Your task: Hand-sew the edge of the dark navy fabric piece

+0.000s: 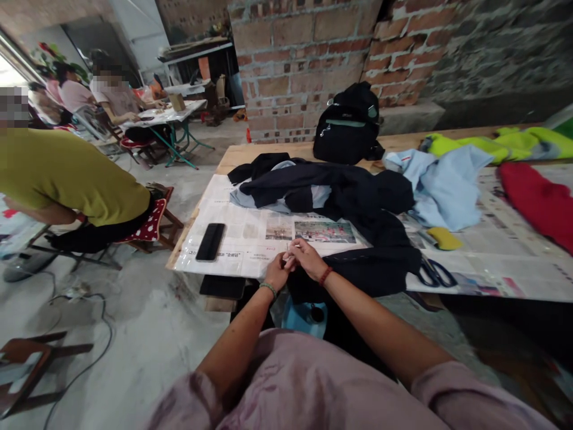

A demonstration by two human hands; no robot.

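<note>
At the table's front edge my left hand and my right hand meet, fingers closed in a pinch. Whatever lies between the fingertips is too small to make out. A dark navy garment spreads beside and behind my right hand, with part of it hanging over the edge. Left of my hands, a black phone lies on the newspaper-covered table. Dark-handled scissors rest to the right of the garment, near a yellow piece.
A black backpack stands at the back against the brick wall. Light blue cloth, red cloth and neon yellow cloth lie on the right. A person in a yellow-green shirt sits at left; a cable crosses the floor.
</note>
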